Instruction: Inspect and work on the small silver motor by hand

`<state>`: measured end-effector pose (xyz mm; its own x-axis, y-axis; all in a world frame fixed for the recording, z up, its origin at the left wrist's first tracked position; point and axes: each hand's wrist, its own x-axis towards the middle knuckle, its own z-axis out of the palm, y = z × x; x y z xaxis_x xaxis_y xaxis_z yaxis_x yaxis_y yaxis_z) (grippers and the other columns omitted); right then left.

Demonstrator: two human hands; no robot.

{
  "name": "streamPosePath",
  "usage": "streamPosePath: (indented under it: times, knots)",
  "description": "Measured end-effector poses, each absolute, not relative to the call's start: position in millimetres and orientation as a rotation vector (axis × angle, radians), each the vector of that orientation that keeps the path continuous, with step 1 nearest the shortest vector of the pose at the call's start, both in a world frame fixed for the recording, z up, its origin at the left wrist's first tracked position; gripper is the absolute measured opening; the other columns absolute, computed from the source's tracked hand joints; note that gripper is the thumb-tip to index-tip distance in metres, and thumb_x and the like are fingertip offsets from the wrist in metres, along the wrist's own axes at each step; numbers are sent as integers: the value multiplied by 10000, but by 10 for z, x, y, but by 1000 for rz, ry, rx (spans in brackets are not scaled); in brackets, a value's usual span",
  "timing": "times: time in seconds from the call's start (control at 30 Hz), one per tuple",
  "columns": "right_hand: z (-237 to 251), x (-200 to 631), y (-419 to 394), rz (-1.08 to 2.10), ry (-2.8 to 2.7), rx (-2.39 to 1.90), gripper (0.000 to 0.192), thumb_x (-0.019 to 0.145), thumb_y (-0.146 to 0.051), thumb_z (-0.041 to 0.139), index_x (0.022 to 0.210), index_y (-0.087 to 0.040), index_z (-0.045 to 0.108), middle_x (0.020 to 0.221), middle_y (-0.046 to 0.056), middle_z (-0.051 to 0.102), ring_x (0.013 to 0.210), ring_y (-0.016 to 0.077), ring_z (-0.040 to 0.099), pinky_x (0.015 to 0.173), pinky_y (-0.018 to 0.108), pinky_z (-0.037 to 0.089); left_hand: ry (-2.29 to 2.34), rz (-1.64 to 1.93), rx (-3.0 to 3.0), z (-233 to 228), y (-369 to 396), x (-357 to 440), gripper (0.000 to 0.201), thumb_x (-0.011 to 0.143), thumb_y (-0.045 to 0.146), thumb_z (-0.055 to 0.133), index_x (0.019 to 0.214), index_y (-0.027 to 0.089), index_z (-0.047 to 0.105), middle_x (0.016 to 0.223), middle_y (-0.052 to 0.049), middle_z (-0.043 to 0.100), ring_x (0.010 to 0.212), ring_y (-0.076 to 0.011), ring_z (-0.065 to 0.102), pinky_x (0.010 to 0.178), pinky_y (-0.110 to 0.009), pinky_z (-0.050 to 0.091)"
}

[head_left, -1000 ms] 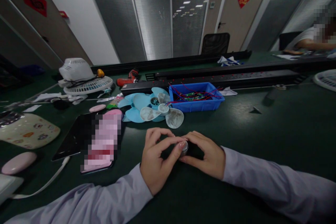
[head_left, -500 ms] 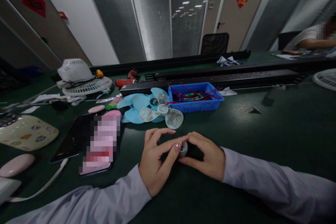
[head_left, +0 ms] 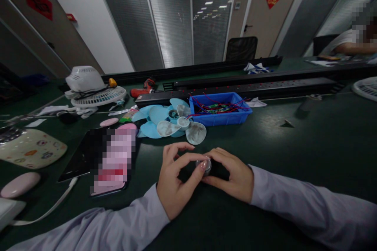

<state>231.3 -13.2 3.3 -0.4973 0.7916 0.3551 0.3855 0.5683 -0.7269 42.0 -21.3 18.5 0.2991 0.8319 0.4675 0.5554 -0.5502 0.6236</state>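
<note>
Between my two hands is a small silver metal cylinder (head_left: 209, 168), partly covered by fingers. My left hand (head_left: 177, 185) has its thumb and index finger closed on the top and near side of the cylinder, with its other fingers curled loosely above the table. From the right, my right hand (head_left: 233, 175) grips the cylinder's side with thumb and fingers. Just beyond my hands lie fan blades (head_left: 156, 115), light blue ones with a greyish, stained set (head_left: 196, 132) on top. Whatever is on the cylinder's underside is hidden.
A blue bin (head_left: 224, 117) of wires and small green boards stands behind the blades. To the left are a phone (head_left: 118, 160), a black tablet (head_left: 79, 157) and a white fan (head_left: 85, 80). A red drill (head_left: 144, 89) lies farther back. Another person (head_left: 350, 43) sits at far right.
My left thumb and index finger have shifted slightly over the cylinder's top, the index more bent. The cylinder's face shows at a slightly different angle. My right hand has barely moved.
</note>
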Motion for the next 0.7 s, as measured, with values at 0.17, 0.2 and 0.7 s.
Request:
streamPosePath:
  times: [0.17, 0.2, 0.7]
  knots:
    - [34, 2312, -131, 761, -2112, -951, 275, 777, -248, 694, 1019, -174, 588, 923, 48, 630, 863, 205, 554, 753, 346, 428, 1243, 1100, 2209, 197, -219, 416, 180, 866, 241, 561, 965, 305, 696, 1085, -46, 542, 1072, -238, 461, 891, -413, 393]
    - [33, 2312, -131, 756, -2114, -951, 272, 779, -253, 691, 1019, -177, 587, 919, 48, 629, 859, 205, 553, 750, 347, 429, 1246, 1095, 2209, 202, -222, 417, 184, 871, 243, 554, 972, 303, 695, 1084, -48, 543, 1073, -238, 461, 898, -417, 391]
    - [27, 2314, -129, 748, -2120, -943, 290, 774, -258, 699, 1030, -178, 589, 924, 51, 639, 861, 207, 561, 758, 352, 433, 1260, 1161, 2176, 218, -191, 432, 106, 830, 248, 627, 886, 286, 709, 1008, -40, 561, 1020, -226, 485, 875, -401, 406]
